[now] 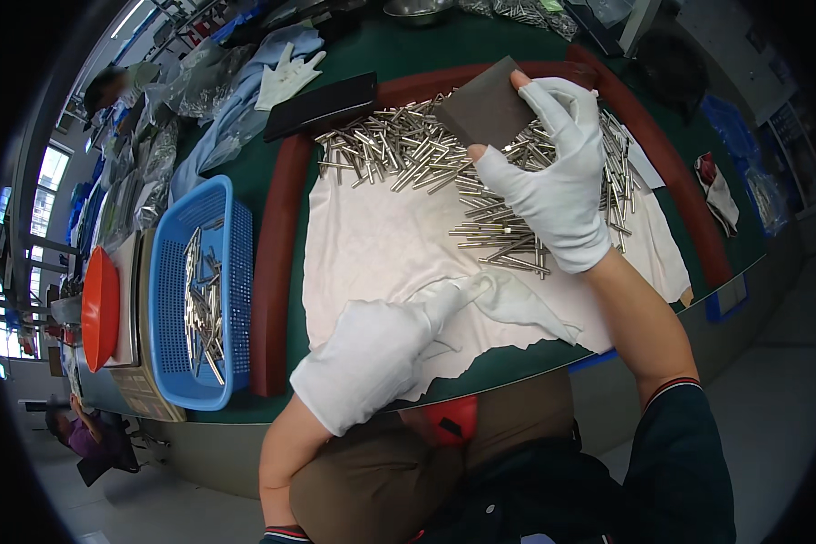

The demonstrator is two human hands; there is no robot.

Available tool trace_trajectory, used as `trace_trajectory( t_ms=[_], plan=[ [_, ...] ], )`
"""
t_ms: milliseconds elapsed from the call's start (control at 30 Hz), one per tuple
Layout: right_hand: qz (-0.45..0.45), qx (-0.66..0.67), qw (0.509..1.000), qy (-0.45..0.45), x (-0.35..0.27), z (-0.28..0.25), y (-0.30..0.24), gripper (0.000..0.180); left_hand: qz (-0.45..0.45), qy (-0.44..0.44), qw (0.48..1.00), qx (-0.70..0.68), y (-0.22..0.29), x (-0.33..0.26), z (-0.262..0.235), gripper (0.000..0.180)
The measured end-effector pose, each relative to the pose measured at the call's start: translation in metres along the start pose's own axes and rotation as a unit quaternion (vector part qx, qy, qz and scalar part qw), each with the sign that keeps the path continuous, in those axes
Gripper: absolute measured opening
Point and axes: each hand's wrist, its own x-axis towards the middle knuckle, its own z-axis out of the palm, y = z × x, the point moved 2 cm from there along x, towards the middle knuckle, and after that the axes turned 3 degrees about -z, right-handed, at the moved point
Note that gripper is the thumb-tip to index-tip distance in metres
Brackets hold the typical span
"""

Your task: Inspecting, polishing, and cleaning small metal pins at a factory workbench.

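Both my hands wear white gloves, and the thumb and a fingertip of the right one show bare. My right hand (558, 168) is raised over a heap of thin metal pins (408, 145) and grips a dark grey square sheet (485, 102), which looks like sandpaper, by its right side. Lower down, my left hand (381, 344) rests at the near edge of a pale cloth (372, 227) spread on the table. Its fingers close on a bunched white rag (521, 308). Most of the pins lie across the far and right parts of the pale cloth.
Dark red bars (276, 281) frame the cloth on three sides. To the left stand a blue basket (236, 272) with more pins and an orange-red dish (100, 308). A black flat case (322, 106) and a white glove (288, 77) lie beyond. Two people are in the left background.
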Motion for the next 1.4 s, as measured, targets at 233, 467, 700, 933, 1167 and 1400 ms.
trace_trajectory(
  t_ms=[233,467,700,933,1167,1400],
  plan=[
    [0.006,-0.033,0.998,0.049,0.007,-0.010,0.011,0.064,-0.265,0.313,0.912,0.013,-0.061,-0.067,-0.047,0.048],
    [0.023,-0.020,0.998,0.063,0.011,-0.013,0.005,0.063,-0.484,0.228,0.844,-0.021,-0.105,-0.108,-0.050,0.045],
    [0.023,-0.033,0.996,0.076,0.011,-0.020,0.015,0.063,-0.060,0.354,0.930,-0.074,-0.016,0.018,-0.033,0.006],
    [0.014,-0.032,0.996,0.078,0.012,-0.015,0.016,0.064,0.030,0.232,0.971,-0.045,0.016,0.093,0.015,0.011],
    [0.005,-0.033,0.997,0.069,0.012,-0.014,0.013,0.065,0.015,0.181,0.983,-0.002,0.021,0.101,0.012,0.014],
    [0.022,-0.015,0.997,0.076,0.015,-0.019,0.010,0.063,-0.043,0.151,0.913,-0.376,-0.012,0.066,-0.011,0.018]
  ],
)
